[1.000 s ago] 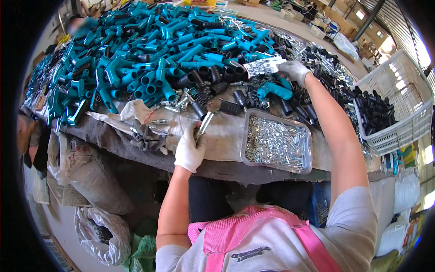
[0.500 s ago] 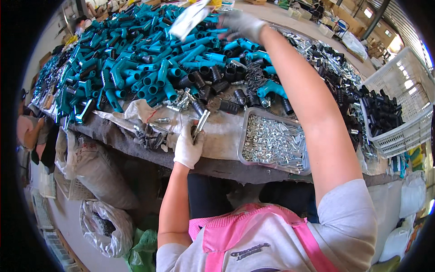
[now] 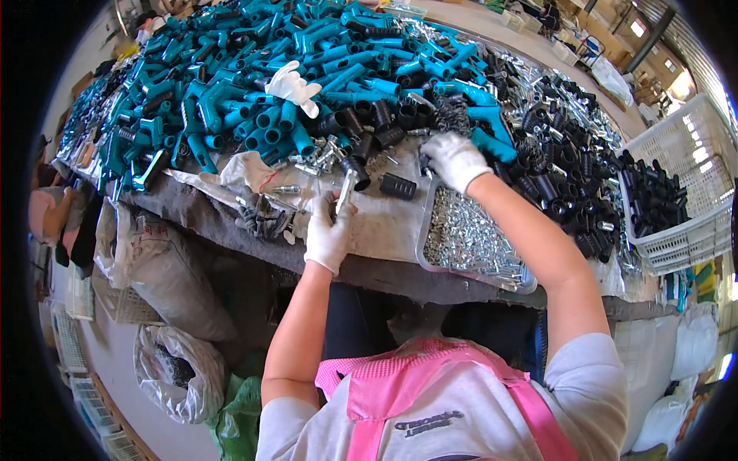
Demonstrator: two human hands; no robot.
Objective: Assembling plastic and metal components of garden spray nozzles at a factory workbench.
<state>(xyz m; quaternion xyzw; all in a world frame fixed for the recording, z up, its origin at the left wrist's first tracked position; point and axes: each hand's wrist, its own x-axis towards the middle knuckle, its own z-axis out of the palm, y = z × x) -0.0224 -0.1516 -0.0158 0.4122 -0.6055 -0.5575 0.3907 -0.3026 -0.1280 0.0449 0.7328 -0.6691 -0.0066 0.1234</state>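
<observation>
My left hand (image 3: 329, 237), in a white glove, is closed round a silver metal cylinder (image 3: 347, 189) that points up and away from me. My right hand (image 3: 455, 163), gloved too, bends its fingers down at the far left corner of a clear plastic tray (image 3: 423, 244) of small metal pins. Whatever its fingertips hold is too small and dark to name. Just beyond that hand lies a tangle of dark springs (image 3: 452, 117). Between my hands a black ribbed sleeve (image 3: 397, 186) rests on the cloth. A loose white glove (image 3: 294, 88) lies on a heap of teal plastic housings (image 3: 207, 104).
Black sleeves (image 3: 547, 188) and metal parts pile up on the right. Beyond them a white crate (image 3: 676, 244) holds black parts. Shiny metal pieces (image 3: 315, 163) lie beyond my left hand. Sacks (image 3: 169, 276) stand below the table on the left.
My right hand has come back from over the far heap to the tray's corner. A blurred white thing was in the air; now a white glove lies on the teal housings.
</observation>
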